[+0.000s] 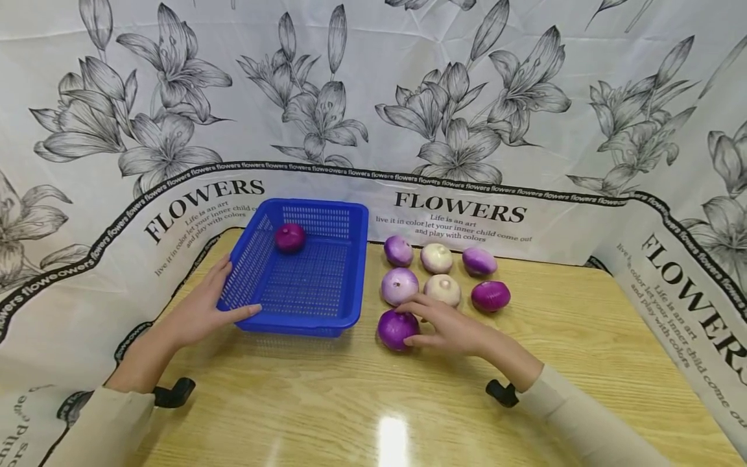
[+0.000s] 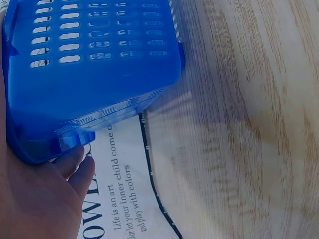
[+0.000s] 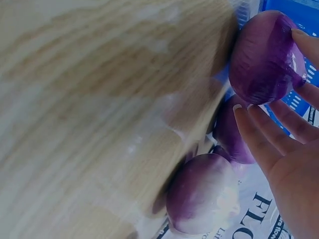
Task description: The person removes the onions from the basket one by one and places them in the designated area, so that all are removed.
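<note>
A blue plastic basket (image 1: 303, 322) stands on the left of the table with one dark purple onion (image 1: 290, 238) inside. My left hand (image 1: 201, 305) grips its left front corner, thumb over the rim and fingers along the outside; in the left wrist view the fingertips (image 2: 79, 162) curl at the rim's underside. My right hand (image 1: 446, 327) reaches over a purple onion (image 1: 394, 331), the nearest of the loose ones. Its thumb and fingertips touch that onion on top and at its right side. In the right wrist view the fingers (image 3: 266, 137) spread fairly straight beside this onion (image 3: 261, 59).
Behind the right hand sit several more onions: a pale purple one (image 1: 399, 286), a white one (image 1: 441, 290), a dark purple one (image 1: 491, 296) and a back row with another white one (image 1: 436, 258). A flower-printed cloth (image 1: 467, 217) walls the back and sides of the wooden table (image 1: 327, 402).
</note>
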The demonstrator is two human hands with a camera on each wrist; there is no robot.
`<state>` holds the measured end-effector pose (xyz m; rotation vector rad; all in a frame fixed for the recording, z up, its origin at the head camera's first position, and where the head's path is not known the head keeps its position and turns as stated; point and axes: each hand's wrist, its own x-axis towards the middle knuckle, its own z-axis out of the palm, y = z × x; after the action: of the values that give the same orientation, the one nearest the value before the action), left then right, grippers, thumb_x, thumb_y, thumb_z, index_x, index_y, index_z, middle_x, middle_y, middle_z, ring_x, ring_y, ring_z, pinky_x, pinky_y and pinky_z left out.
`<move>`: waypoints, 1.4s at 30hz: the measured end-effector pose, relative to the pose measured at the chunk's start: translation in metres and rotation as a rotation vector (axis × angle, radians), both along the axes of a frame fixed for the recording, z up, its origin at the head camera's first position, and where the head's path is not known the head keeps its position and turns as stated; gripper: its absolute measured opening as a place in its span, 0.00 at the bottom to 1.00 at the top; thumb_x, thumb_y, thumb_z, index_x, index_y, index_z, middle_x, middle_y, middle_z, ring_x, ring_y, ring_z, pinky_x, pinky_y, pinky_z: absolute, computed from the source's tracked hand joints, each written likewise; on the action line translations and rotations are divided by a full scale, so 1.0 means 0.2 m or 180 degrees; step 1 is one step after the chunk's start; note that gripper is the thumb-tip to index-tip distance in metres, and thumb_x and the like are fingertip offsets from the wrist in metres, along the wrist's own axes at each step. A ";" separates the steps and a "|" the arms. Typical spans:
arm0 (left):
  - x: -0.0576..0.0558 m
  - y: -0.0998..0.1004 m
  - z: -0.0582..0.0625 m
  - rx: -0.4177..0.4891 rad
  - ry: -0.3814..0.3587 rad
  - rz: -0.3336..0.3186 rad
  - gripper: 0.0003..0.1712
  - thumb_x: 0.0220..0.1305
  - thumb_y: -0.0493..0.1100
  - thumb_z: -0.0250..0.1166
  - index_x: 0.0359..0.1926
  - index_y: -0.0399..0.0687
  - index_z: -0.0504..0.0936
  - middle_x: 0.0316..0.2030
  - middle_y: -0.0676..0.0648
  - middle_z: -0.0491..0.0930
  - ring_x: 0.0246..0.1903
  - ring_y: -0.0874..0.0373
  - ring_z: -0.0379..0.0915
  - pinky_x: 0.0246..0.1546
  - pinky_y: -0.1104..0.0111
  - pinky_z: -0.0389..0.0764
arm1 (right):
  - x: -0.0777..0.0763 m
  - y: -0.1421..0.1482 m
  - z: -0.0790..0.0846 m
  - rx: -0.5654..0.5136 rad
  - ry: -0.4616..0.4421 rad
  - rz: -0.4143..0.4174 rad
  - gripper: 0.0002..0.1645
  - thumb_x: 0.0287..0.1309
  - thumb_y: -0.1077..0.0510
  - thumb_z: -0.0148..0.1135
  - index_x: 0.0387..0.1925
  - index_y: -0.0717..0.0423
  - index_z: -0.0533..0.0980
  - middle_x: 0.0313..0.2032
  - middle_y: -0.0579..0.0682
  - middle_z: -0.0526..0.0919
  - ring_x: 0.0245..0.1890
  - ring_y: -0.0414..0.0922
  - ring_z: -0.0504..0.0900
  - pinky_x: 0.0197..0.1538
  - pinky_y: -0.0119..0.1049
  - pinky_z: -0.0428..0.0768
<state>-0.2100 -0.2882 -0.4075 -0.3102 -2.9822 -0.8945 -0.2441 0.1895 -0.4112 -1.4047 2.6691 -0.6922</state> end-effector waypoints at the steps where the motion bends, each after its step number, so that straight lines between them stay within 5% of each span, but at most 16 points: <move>1: 0.00 0.00 0.00 0.0001 0.0003 0.0001 0.70 0.62 0.72 0.65 0.81 0.36 0.36 0.81 0.36 0.33 0.78 0.30 0.36 0.70 0.31 0.50 | 0.00 -0.01 0.01 0.0008 -0.0004 0.0011 0.29 0.64 0.52 0.70 0.63 0.58 0.76 0.61 0.51 0.77 0.62 0.49 0.76 0.66 0.49 0.76; 9: 0.00 -0.01 -0.01 0.0004 0.0012 0.0010 0.70 0.62 0.73 0.65 0.81 0.36 0.36 0.81 0.37 0.32 0.78 0.31 0.35 0.70 0.31 0.50 | -0.09 -0.12 0.12 -0.0106 0.0149 0.0210 0.27 0.66 0.52 0.69 0.61 0.60 0.77 0.58 0.54 0.78 0.60 0.50 0.77 0.64 0.48 0.76; 17: -0.01 -0.02 0.00 0.0013 0.0043 -0.0008 0.70 0.61 0.72 0.66 0.81 0.37 0.36 0.82 0.38 0.32 0.78 0.31 0.36 0.71 0.32 0.51 | -0.21 -0.38 0.35 -0.0238 0.0256 0.0317 0.30 0.67 0.51 0.67 0.66 0.59 0.74 0.63 0.54 0.77 0.64 0.49 0.75 0.68 0.47 0.73; 24: -0.01 -0.02 -0.01 -0.0014 0.0055 0.0001 0.70 0.61 0.72 0.67 0.81 0.37 0.37 0.82 0.39 0.33 0.78 0.32 0.36 0.71 0.32 0.50 | -0.41 -0.67 0.53 -0.0103 0.0035 0.0283 0.37 0.69 0.47 0.65 0.71 0.59 0.68 0.67 0.57 0.73 0.60 0.51 0.76 0.61 0.46 0.79; 32: -0.01 -0.01 -0.03 0.0002 -0.0003 0.0014 0.70 0.60 0.73 0.66 0.82 0.40 0.36 0.82 0.39 0.33 0.78 0.32 0.38 0.70 0.32 0.52 | -0.68 -1.01 0.47 0.0094 -0.0271 -0.0012 0.41 0.69 0.49 0.64 0.76 0.58 0.61 0.72 0.58 0.67 0.71 0.52 0.67 0.73 0.44 0.66; 42: -0.01 -0.02 -0.03 -0.0020 0.0053 0.0008 0.69 0.61 0.73 0.66 0.82 0.38 0.37 0.82 0.40 0.33 0.78 0.32 0.38 0.71 0.33 0.52 | -0.79 -1.27 0.31 0.0150 -0.0610 -0.0672 0.47 0.69 0.51 0.65 0.79 0.60 0.53 0.78 0.61 0.54 0.79 0.54 0.52 0.78 0.47 0.57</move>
<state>-0.2119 -0.2916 -0.4139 -0.3124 -2.9701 -0.8781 -0.4017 -0.0653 -0.3497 -0.9988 2.6839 -0.7326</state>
